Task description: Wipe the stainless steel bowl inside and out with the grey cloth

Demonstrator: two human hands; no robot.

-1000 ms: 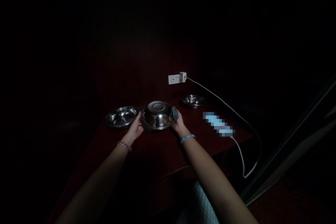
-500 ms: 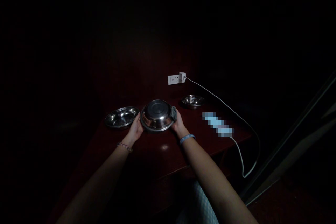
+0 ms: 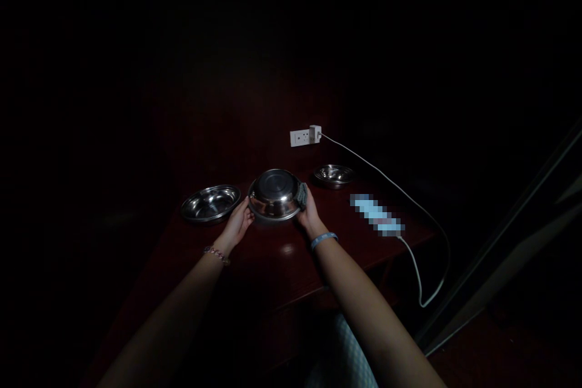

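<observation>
Between my hands a shiny stainless steel bowl (image 3: pixel 274 194) is held upside down above the table, its flat base facing up. My left hand (image 3: pixel 237 222) holds the bowl's left rim, thumb at the edge and fingers partly curled below it. At the right rim, my right hand (image 3: pixel 311 212) presses a dark grey cloth (image 3: pixel 302 196) against the bowl; its fingers are mostly hidden behind the cloth and rim. A wider steel dish (image 3: pixel 211 204) lies face up just left of my left hand. Farther back on the right sits a smaller steel bowl (image 3: pixel 333 176), also upright.
The dark red table (image 3: pixel 273 267) has its front edge near my forearms. A blurred-out phone-like object (image 3: pixel 376 214) lies on the right, joined by a white cable (image 3: pixel 386 179) to a charger (image 3: pixel 315 134) in the wall socket (image 3: pixel 299 137). Surroundings are very dark.
The held bowl has shifted slightly right and tilted a little away from me. My left hand's fingers have loosened and show more below the rim. My right hand still holds the cloth there.
</observation>
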